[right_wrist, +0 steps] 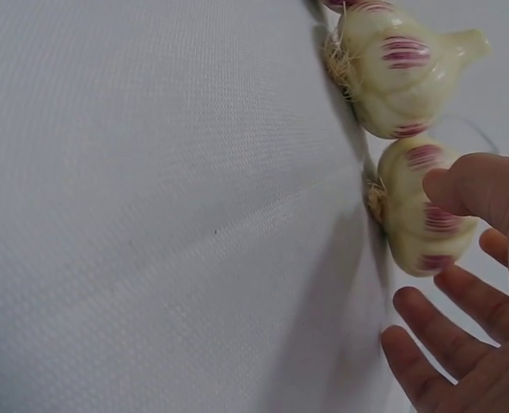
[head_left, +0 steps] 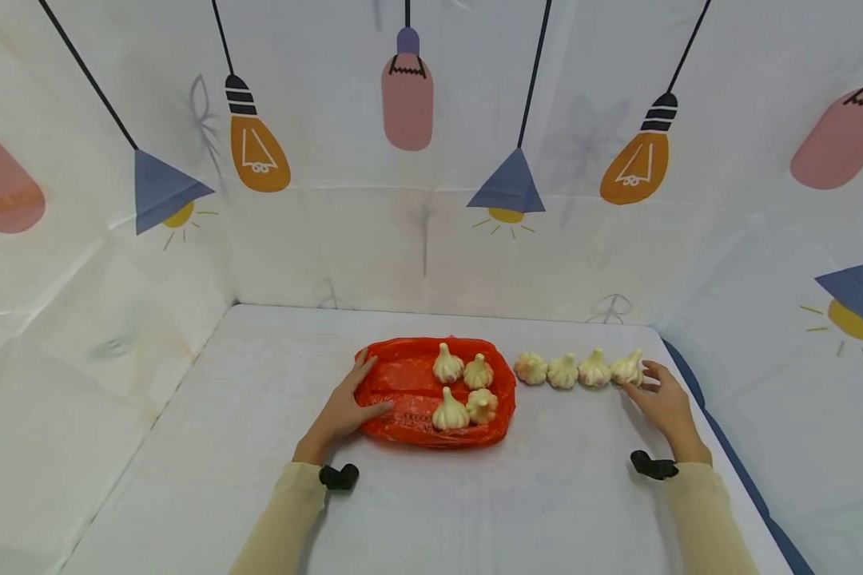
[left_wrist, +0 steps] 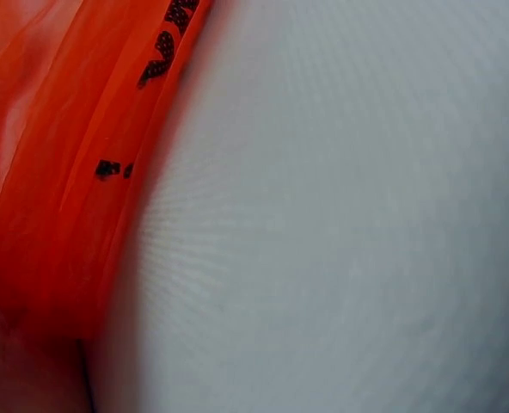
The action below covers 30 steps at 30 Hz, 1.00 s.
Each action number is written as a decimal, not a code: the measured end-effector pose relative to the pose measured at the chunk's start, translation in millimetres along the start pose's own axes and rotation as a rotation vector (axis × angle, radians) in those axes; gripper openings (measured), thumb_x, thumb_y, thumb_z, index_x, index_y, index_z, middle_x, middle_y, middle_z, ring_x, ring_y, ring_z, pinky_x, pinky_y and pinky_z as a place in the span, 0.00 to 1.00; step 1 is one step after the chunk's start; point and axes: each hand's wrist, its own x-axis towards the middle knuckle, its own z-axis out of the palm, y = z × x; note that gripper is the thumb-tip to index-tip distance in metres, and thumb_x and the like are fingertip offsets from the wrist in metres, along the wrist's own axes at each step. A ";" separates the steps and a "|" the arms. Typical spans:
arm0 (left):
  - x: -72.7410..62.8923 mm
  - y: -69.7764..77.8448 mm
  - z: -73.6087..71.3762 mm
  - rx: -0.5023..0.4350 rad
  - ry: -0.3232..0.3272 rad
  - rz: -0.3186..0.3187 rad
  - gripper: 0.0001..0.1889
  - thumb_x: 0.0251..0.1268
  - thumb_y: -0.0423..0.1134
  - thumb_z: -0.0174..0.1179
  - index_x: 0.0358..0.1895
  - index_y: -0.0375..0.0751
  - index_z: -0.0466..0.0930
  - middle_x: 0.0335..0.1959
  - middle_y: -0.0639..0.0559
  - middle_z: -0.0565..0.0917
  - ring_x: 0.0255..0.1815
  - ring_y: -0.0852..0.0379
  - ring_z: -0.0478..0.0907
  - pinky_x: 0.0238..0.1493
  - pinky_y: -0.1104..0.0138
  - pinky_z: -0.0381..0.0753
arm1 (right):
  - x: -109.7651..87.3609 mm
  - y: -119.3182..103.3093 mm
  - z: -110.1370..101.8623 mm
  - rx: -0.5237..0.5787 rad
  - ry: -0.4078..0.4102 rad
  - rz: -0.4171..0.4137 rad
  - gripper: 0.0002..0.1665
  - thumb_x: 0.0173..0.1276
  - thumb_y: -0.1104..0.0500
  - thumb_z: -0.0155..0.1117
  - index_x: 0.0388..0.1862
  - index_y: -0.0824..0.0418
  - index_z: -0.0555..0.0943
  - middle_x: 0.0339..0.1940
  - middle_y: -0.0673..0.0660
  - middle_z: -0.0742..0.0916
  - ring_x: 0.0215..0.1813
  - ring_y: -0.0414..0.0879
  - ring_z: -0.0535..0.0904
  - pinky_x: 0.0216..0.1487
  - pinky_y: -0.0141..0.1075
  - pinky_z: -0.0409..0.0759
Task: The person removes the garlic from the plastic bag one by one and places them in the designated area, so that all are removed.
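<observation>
Rightmost garlic bulb (head_left: 625,369), pinched from its right by my right hand (head_left: 666,406); my left hand (head_left: 344,409), spread, touches the red bag (head_left: 400,377).

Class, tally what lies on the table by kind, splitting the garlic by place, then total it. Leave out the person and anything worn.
Garlic bulbs inside the red tray: 4
Garlic bulbs in the row: 4
Red plastic-lined tray: 1
Total: 9
</observation>
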 end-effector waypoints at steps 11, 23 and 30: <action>0.7 -2.2 -0.2 -0.015 -0.012 -0.019 0.53 0.59 0.55 0.74 0.84 0.56 0.52 0.87 0.59 0.43 0.87 0.43 0.41 0.81 0.37 0.48 | -6.7 -9.3 -8.4 -0.011 0.044 -0.078 0.44 0.74 0.52 0.65 0.76 0.74 0.60 0.70 0.81 0.71 0.65 0.77 0.72 0.59 0.68 0.77; -0.2 -0.7 -1.1 -0.014 -0.018 -0.019 0.53 0.60 0.55 0.74 0.84 0.56 0.51 0.87 0.60 0.42 0.87 0.43 0.41 0.81 0.38 0.48 | -10.2 -43.8 -24.5 -0.005 0.124 -0.254 0.43 0.70 0.58 0.70 0.75 0.75 0.62 0.70 0.81 0.71 0.65 0.78 0.70 0.58 0.70 0.74; -0.1 0.7 -0.3 -0.018 -0.023 -0.035 0.53 0.60 0.56 0.73 0.84 0.58 0.50 0.87 0.60 0.41 0.87 0.42 0.41 0.81 0.37 0.49 | -12.4 -72.8 -29.3 0.033 0.107 -0.291 0.45 0.72 0.53 0.68 0.78 0.72 0.61 0.73 0.77 0.70 0.68 0.76 0.70 0.61 0.69 0.73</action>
